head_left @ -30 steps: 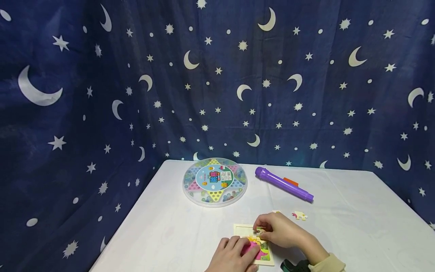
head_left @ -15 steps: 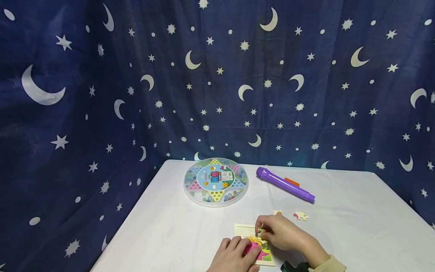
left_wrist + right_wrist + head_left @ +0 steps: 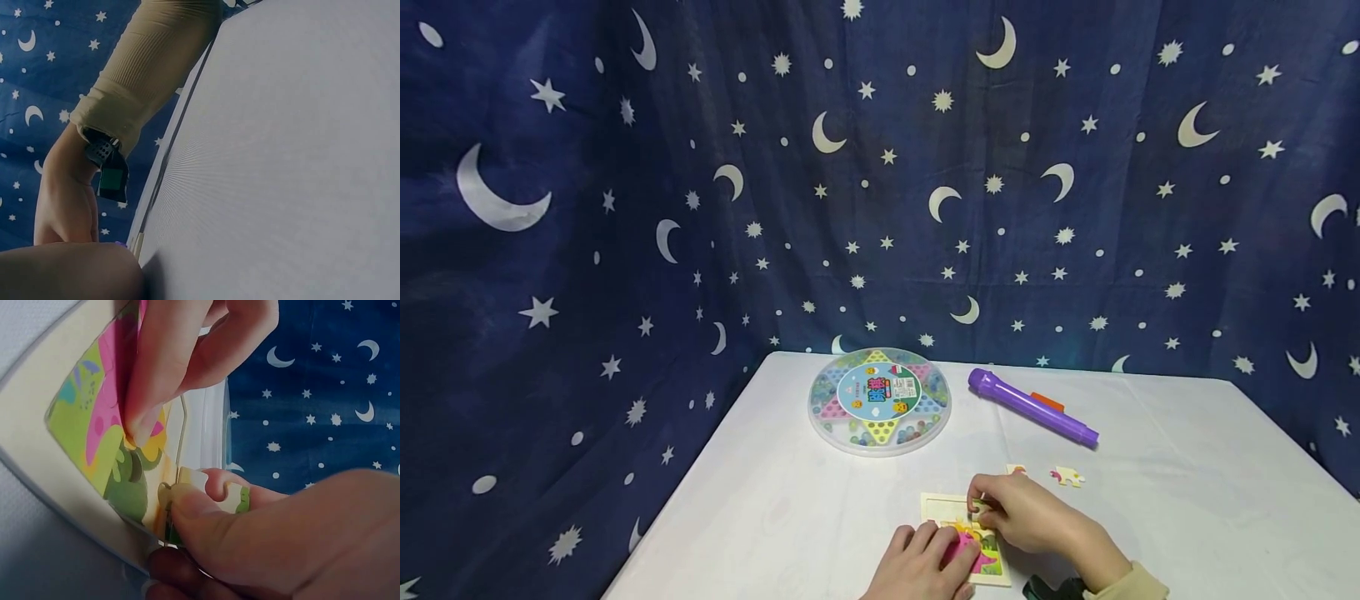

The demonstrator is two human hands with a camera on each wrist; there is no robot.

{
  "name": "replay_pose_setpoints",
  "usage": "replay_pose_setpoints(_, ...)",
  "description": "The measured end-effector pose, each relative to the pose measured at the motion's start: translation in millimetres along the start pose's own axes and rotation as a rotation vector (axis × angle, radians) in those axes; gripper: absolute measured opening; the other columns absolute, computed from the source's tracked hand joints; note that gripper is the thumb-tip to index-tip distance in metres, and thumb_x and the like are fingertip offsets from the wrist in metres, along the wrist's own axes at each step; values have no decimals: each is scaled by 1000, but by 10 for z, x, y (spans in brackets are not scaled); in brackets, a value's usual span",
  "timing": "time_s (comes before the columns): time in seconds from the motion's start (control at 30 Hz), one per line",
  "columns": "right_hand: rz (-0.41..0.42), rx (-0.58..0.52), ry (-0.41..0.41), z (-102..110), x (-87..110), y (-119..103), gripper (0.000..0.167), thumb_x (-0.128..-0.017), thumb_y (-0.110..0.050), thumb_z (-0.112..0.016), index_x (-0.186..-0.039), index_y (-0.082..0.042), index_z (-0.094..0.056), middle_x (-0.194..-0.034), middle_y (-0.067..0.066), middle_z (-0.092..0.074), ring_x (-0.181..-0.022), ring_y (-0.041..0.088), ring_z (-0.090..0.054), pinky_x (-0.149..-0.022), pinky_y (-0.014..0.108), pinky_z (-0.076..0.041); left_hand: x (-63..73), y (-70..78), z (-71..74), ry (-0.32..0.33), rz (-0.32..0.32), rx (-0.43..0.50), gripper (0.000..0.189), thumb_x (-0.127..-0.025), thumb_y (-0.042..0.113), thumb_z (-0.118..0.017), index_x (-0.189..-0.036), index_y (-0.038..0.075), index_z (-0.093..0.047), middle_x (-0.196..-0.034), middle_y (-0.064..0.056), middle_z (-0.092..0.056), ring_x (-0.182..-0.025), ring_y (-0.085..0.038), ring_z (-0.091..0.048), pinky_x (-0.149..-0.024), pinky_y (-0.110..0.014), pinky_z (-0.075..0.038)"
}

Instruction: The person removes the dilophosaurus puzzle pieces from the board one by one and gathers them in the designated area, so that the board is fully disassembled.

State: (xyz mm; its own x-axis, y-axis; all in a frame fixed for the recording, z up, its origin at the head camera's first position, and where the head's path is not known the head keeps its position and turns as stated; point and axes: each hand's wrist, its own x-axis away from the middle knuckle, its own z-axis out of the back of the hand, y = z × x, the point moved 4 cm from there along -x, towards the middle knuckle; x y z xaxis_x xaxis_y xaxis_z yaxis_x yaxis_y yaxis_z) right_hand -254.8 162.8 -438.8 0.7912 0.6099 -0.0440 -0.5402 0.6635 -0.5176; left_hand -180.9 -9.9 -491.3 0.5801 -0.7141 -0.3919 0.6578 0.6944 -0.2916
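A jigsaw puzzle in a pale tray (image 3: 938, 500) lies near the front of the table, with a pink figure on green in its assembled part. My left hand (image 3: 917, 565) rests over its lower left, fingers extended and tips pressing on the picture; they also show in the right wrist view. At the upper right of the tray, my right hand (image 3: 1033, 518) pinches a jigsaw piece (image 3: 232, 499), cream with a green edge, between thumb and fingers. This piece sits against the assembled part; whether it is seated cannot be told. The left wrist view shows mostly tablecloth and the right forearm.
Two loose jigsaw pieces lie beyond the right hand: one piece (image 3: 1067, 476) in full sight, another piece (image 3: 1016, 469) partly hidden. Farther back are a round Chinese checkers box (image 3: 880, 402) and a purple toy microphone (image 3: 1030, 407). A starry curtain (image 3: 895, 183) stands behind the table.
The head view has shifted slightly, so everything sits a little farther right in it. Both hands keep nearly the same place on the puzzle, the right still pinching its piece.
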Motion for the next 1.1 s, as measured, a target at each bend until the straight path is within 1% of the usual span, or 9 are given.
replay_pose_setpoints(0.17,11,-11,-4,-1,-9,-5,24,-91,-3,-75,-92,-25,-64,-76,-17,-57,-68,3,-52,-64,26,-45,15,-1,-4,30,0,-11,36,-108,51,-39,-137,33,-54,-121,8,-48,-105,-12,-46,-78,-27,-40)
replay_pose_setpoints(0.3,17,-24,-3,5,-21,6,24,-91,-4,-76,-90,-26,-66,-77,-18,-59,-69,3,-53,-66,26,-47,19,-9,-2,39,1,-18,35,-108,50,-39,-135,33,-55,-120,8,-49,-104,-12,-46,-78,-27,-39)
replay_pose_setpoints(0.43,3,-35,-1,28,-25,27,20,-90,-8,-78,-89,-26,-68,-74,-16,-59,-68,3,-52,-64,26,-46,10,-14,-2,6,0,-1,35,-109,50,-38,-136,34,-54,-120,9,-48,-105,-12,-45,-78,-27,-39)
replay_pose_setpoints(0.5,-12,-43,-8,38,-22,38,18,-90,-10,-79,-88,-25,-68,-72,-15,-58,-67,4,-52,-63,26,-44,12,-15,-4,-20,-6,11,36,-109,50,-36,-136,34,-53,-121,9,-47,-106,-12,-45,-78,-27,-39)
replay_pose_setpoints(0.57,-29,-50,-18,48,-20,43,17,-90,-11,-79,-88,-24,-69,-71,-13,-57,-66,4,-51,-62,26,-43,13,-11,-3,-33,-12,13,36,-110,50,-35,-136,34,-53,-121,9,-47,-106,-12,-45,-78,-27,-39)
replay_pose_setpoints(0.7,-54,-54,-28,64,-21,50,15,-90,-12,-79,-88,-22,-68,-71,-12,-57,-66,5,-51,-62,27,-43,13,-10,7,-23,-20,-9,37,-110,50,-33,-137,34,-53,-121,9,-47,-106,-11,-45,-78,-26,-39)
replay_pose_setpoints(0.83,-71,-61,-28,65,-25,65,13,-91,-15,-79,-87,-22,-69,-71,-12,-58,-66,6,-51,-61,27,-43,13,-21,11,-28,-23,-1,37,-110,50,-34,-137,34,-53,-121,9,-48,-105,-11,-45,-78,-26,-38)
replay_pose_setpoints(0.93,-68,-74,-26,66,-25,79,11,-90,-17,-80,-87,-22,-70,-72,-14,-60,-66,5,-53,-62,27,-44,17,-23,7,-36,-30,10,38,-110,50,-33,-138,33,-53,-121,9,-48,-105,-11,-45,-77,-26,-38)
replay_pose_setpoints(1.1,-48,-123,-18,94,-21,113,9,-88,-17,-82,-88,-19,-73,-74,-13,-64,-68,5,-55,-64,26,-46,6,-29,22,-86,-34,28,39,-110,50,-35,-141,33,-52,-123,10,-47,-108,-11,-45,-80,-27,-39)
